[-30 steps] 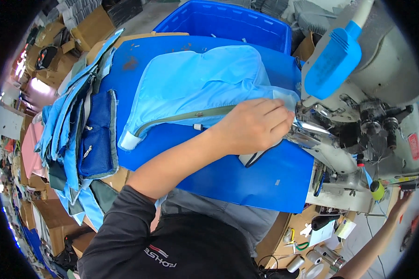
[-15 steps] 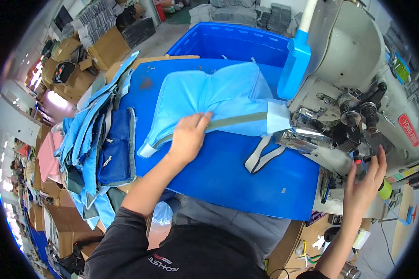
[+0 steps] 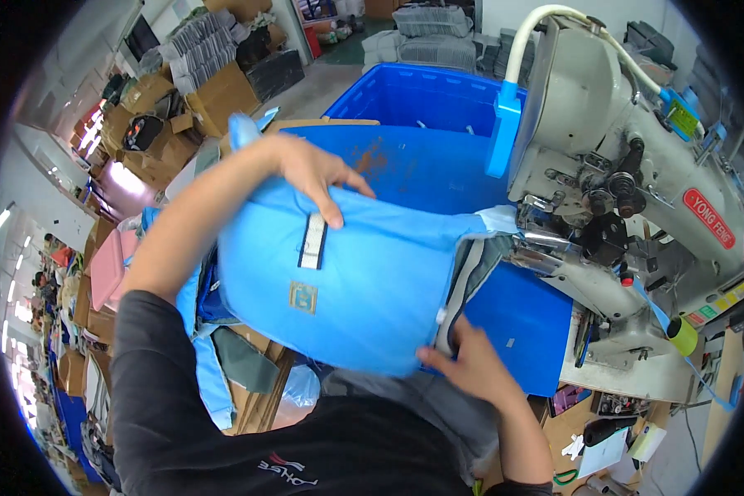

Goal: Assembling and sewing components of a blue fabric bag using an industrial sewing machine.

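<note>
Now, left hand (image 3: 310, 169): fingers spread — pressing the blue fabric piece (image 3: 347, 281) beneath it.
Right hand (image 3: 463, 364): pinching its lower edge — sewing machine (image 3: 628, 165) beyond.

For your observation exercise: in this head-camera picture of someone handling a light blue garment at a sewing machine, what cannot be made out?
- Head view: the needle area of the sewing machine is hidden behind the garment's end and machine parts.
- The right hand has fingertips tucked under the light blue garment, so its grip is unclear.
- The blue table is mostly covered by the garment.
- The blue bin has contents too small to tell.
- The left hand hides the fabric beneath it.
</note>
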Tool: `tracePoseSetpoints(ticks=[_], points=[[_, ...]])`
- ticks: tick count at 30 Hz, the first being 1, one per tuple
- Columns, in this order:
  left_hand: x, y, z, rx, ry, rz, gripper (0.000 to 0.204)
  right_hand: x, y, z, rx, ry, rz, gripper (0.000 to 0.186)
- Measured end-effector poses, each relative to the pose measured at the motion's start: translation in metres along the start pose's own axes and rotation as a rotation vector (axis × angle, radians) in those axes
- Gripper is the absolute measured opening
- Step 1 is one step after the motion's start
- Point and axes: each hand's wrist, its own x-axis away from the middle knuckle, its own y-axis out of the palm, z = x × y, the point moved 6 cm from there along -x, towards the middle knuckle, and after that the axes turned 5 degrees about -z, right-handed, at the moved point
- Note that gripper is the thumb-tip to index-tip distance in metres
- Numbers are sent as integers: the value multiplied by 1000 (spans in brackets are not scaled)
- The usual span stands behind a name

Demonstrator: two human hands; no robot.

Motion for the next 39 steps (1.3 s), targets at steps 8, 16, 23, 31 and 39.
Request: tracePoseSetpoints(ticks=[8,16,23,31,39], points=[[7,108,78,-244,583,811,86,79,45,9,-755,148,-139,22],[52,164,43,-209,419,1373,42,66,32,-59,-605,114,-250,13],[102,162,62,-259,239,1779,26,-67,22,-138,979,-401,90,5],[105,179,82,-415,359,1600,35,-103,65,-78,344,-624,-397,47],[90,112,107,-206,702,839,32,25,-46,-119,452,-348,622,12]])
